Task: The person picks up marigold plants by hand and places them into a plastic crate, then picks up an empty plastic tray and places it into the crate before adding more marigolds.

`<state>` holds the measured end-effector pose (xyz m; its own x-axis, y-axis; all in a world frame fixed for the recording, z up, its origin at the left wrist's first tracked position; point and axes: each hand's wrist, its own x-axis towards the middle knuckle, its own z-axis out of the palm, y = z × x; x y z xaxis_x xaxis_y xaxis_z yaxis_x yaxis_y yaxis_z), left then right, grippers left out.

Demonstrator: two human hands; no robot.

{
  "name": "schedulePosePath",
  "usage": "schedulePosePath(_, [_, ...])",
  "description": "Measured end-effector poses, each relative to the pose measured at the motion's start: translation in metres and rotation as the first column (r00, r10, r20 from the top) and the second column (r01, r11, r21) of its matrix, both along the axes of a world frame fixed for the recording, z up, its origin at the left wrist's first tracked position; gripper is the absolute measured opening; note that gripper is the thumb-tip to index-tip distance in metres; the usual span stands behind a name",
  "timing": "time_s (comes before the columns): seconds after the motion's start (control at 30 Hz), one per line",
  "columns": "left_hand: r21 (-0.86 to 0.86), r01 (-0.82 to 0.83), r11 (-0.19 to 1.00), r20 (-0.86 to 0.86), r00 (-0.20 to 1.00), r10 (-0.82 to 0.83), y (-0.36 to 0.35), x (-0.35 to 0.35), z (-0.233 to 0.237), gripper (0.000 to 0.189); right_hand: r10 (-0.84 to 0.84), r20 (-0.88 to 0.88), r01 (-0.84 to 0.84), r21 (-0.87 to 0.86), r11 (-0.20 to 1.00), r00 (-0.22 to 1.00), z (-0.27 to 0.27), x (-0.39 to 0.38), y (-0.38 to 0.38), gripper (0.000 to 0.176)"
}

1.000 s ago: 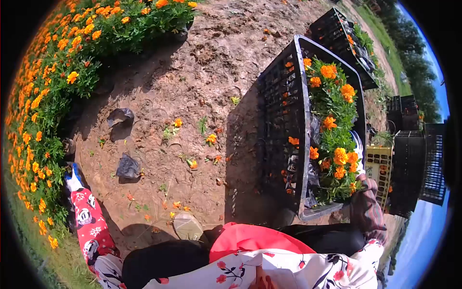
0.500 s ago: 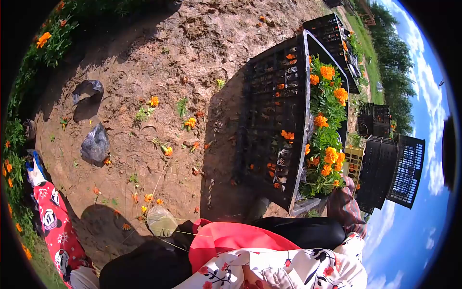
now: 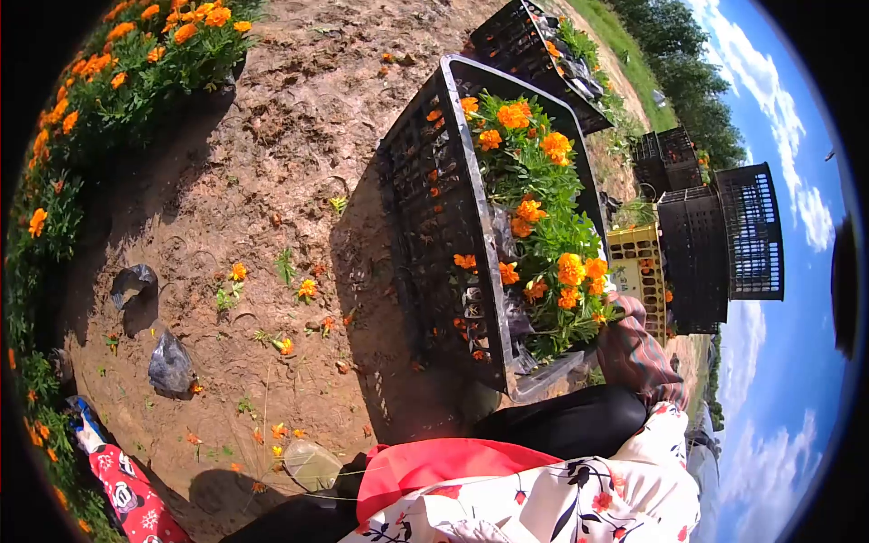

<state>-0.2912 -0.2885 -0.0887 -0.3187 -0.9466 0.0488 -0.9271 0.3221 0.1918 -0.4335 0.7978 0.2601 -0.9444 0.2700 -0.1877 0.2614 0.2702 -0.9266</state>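
Note:
In the head view my left arm, in a red patterned sleeve [image 3: 131, 493], reaches to the lower left. My left hand [image 3: 87, 423], in a blue and white glove, is beside low marigold foliage; its fingers are too small to make out. My right arm's striped sleeve [image 3: 641, 348] extends to the near side of a black plastic crate [image 3: 496, 299]. There my right hand is mostly hidden by the rim and leaves. Orange marigold plants [image 3: 543, 217] in dark plastic bags fill this crate, which stands in front of my black-clad knee.
Crumpled black plastic bags [image 3: 170, 365] and fallen marigold heads [image 3: 307, 289] lie on muddy soil. Marigold plants [image 3: 172, 54] line the left. Another black crate [image 3: 529, 50] stands behind the near one. A yellow crate [image 3: 634, 253] and stacked black crates [image 3: 692, 258] are at right.
The view has turned, so the crate appears further left and the ground items lower. More marigolds show at upper left. Both arms remain stretched out, the left one now lower in view.

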Motion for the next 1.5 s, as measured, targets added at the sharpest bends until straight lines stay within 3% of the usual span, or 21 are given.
schedulePosePath(0.27, [0.220,0.128,0.967,-0.315,0.948,-0.053,0.075,0.011,0.034,0.031,0.045,-0.218,-0.088,-0.193,0.977,0.975,0.014,-0.029,-0.004,0.034])
schedulePosePath(0.4, [0.388,0.359,0.849,-0.567,0.819,-0.087,0.131,-0.014,0.064,0.020,-0.022,-0.320,-0.077,-0.293,0.953,0.947,0.040,-0.031,-0.006,0.034])
schedulePosePath(0.47, [0.411,0.555,0.723,-0.692,0.707,-0.149,0.168,-0.049,0.088,0.015,0.073,-0.420,-0.060,0.044,0.997,0.904,0.046,-0.029,-0.010,0.034])
schedulePosePath(0.5, [0.404,0.591,0.698,-0.723,0.674,-0.153,0.228,-0.075,0.137,0.020,0.076,-0.505,-0.002,0.146,0.989,0.860,0.046,-0.029,-0.014,0.031])
schedulePosePath(0.53, [0.469,0.700,0.538,-0.739,0.645,-0.195,0.241,-0.095,0.164,0.020,0.055,-0.519,0.006,0.116,0.993,0.853,0.044,-0.028,-0.012,0.031])
schedulePosePath(0.57, [0.395,0.764,0.510,-0.797,0.561,-0.222,0.260,-0.122,0.179,0.018,0.102,-0.513,-0.040,0.131,0.991,0.853,0.042,-0.028,-0.008,0.031])
schedulePosePath(0.7, [0.174,0.945,0.277,-0.724,0.313,-0.614,0.467,-0.197,0.352,0.019,0.191,-0.533,-0.097,0.199,0.975,0.824,0.037,-0.022,0.000,0.031])
schedulePosePath(0.73, [0.046,0.987,0.153,-0.663,0.145,-0.735,0.504,-0.211,0.375,0.020,0.212,-0.548,-0.065,0.275,0.959,0.809,0.034,-0.020,0.005,0.032])
schedulePosePath(0.77, [-0.122,0.990,-0.065,-0.546,-0.122,-0.829,0.542,-0.219,0.399,0.022,0.130,-0.500,-0.108,0.073,0.991,0.856,0.023,-0.023,0.017,0.027])
schedulePosePath(0.8, [-0.168,0.974,-0.151,-0.437,-0.211,-0.875,0.598,-0.216,0.425,0.027,0.110,-0.504,-0.099,0.048,0.994,0.857,0.016,-0.021,0.024,0.027])
schedulePosePath(0.87, [-0.245,0.840,-0.485,-0.123,-0.523,-0.844,0.683,-0.209,0.450,0.044,0.110,-0.519,-0.124,0.008,0.992,0.848,0.009,-0.020,0.028,0.028])
schedulePosePath(0.9, [-0.224,0.785,-0.577,-0.142,-0.612,-0.778,0.725,-0.206,0.451,0.054,0.142,-0.615,-0.114,0.084,0.990,0.775,0.007,-0.015,0.025,0.032])
schedulePosePath(0.93, [-0.203,0.720,-0.663,-0.167,-0.693,-0.702,0.767,-0.199,0.449,0.065,0.087,-0.634,-0.160,-0.059,0.985,0.769,0.001,-0.018,0.032,0.035])
schedulePosePath(1.03, [-0.077,0.682,-0.727,-0.099,-0.731,-0.675,0.855,-0.177,0.430,0.092,-0.047,-0.624,-0.166,-0.278,0.946,0.780,-0.006,-0.015,0.037,0.036])
schedulePosePath(1.07, [-0.013,0.685,-0.728,-0.115,-0.725,-0.679,0.871,-0.174,0.413,0.095,-0.018,-0.663,-0.116,-0.157,0.981,0.749,-0.009,-0.014,0.038,0.036])
schedulePosePath(1.13, [0.195,0.570,-0.798,-0.097,-0.798,-0.595,0.881,-0.164,0.377,0.095,0.006,-0.663,-0.130,-0.137,0.982,0.749,-0.007,-0.013,0.039,0.036])
schedulePosePath(1.17, [0.147,0.553,-0.820,0.128,-0.833,-0.539,0.882,-0.152,0.370,0.092,-0.033,-0.627,-0.129,-0.211,0.969,0.778,-0.008,-0.013,0.039,0.036])
schedulePosePath(1.33, [0.253,0.582,-0.773,0.078,-0.809,-0.583,0.891,-0.160,0.378,0.089,-0.155,-0.341,-0.050,-0.525,0.850,0.927,0.010,-0.005,0.033,0.032])
schedulePosePath(1.43, [0.495,0.403,-0.770,-0.153,-0.832,-0.534,0.893,-0.195,0.409,0.084,-0.071,-0.529,-0.081,-0.259,0.963,0.846,-0.007,-0.008,0.039,0.031])
schedulePosePath(1.47, [0.452,0.370,-0.811,-0.442,-0.697,-0.564,0.901,-0.216,0.418,0.076,-0.050,-0.569,-0.076,-0.195,0.978,0.821,-0.011,-0.008,0.041,0.031])
schedulePosePath(1.5, [0.416,0.526,-0.741,-0.559,-0.495,-0.665,0.906,-0.227,0.423,0.069,-0.006,-0.600,-0.104,-0.149,0.983,0.800,-0.009,-0.008,0.044,0.032])
